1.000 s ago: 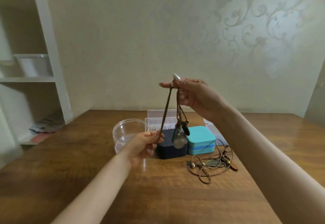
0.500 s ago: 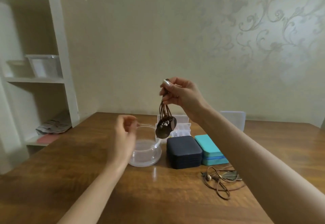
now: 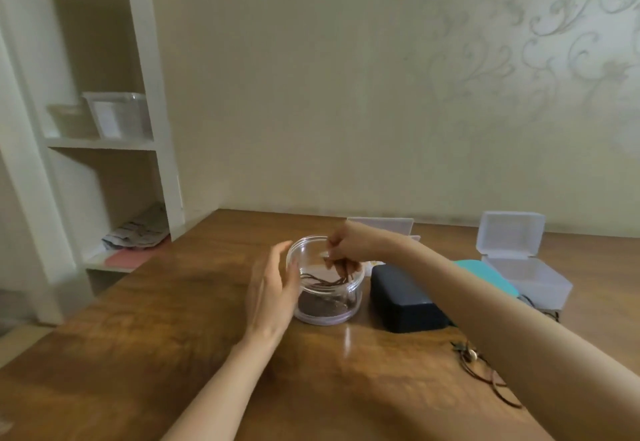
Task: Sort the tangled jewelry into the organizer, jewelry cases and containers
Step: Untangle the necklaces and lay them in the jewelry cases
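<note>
A round clear jar (image 3: 346, 316) stands on the wooden table (image 3: 173, 354). My right hand (image 3: 349, 245) hovers over its mouth, fingers pointing down and pinching the brown cord necklace (image 3: 329, 279), most of which lies coiled inside the jar. My left hand (image 3: 272, 288) stands upright with straight fingers against the jar's left wall. A dark navy jewelry case (image 3: 403, 297) lies just right of the jar, with a teal case (image 3: 485, 272) behind my right forearm. More tangled cords with beads (image 3: 485, 373) lie on the table under that forearm.
An open clear plastic box with its lid up (image 3: 519, 260) sits at the right rear. A clear compartment organizer (image 3: 384, 226) shows behind my right hand. White shelving (image 3: 104, 143) with plastic tubs stands at the left beyond the table edge.
My right hand came down from above the table and lowered the necklace into the jar. My left hand moved up against the jar's left side. The camera view shifted left.
</note>
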The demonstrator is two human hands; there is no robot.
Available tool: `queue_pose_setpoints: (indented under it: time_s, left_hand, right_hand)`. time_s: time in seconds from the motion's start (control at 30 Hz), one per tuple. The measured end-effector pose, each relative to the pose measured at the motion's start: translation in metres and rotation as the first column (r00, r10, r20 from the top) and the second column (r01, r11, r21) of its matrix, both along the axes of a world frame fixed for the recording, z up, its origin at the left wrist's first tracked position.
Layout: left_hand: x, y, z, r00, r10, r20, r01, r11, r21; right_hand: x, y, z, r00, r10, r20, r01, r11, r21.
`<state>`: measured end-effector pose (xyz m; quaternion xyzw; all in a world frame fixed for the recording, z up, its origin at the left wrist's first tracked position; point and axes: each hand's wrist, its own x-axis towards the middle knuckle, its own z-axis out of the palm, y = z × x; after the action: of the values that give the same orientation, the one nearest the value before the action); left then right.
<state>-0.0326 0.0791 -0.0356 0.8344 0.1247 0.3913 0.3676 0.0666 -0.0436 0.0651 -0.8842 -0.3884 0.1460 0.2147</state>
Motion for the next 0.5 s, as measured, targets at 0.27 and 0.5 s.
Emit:
queue_pose_setpoints:
  time_s: [0.27, 0.5]
  left_hand:
    - [0.001, 0.003, -0.003, 0.999, 0.023, 0.031, -0.024, 0.999, 0.043]
    - [-0.003, 0.003, -0.003, 0.999, -0.018, 0.038, 0.018, 1.0, 0.021]
  right_hand:
    - [-0.005, 0.035, -0.03, 0.837, 0.177, 0.517, -0.038, 0.963, -0.268]
    - [-0.003, 0.017, -0.021, 0.842, 0.161, 0.515, -0.082, 0.982, -0.173]
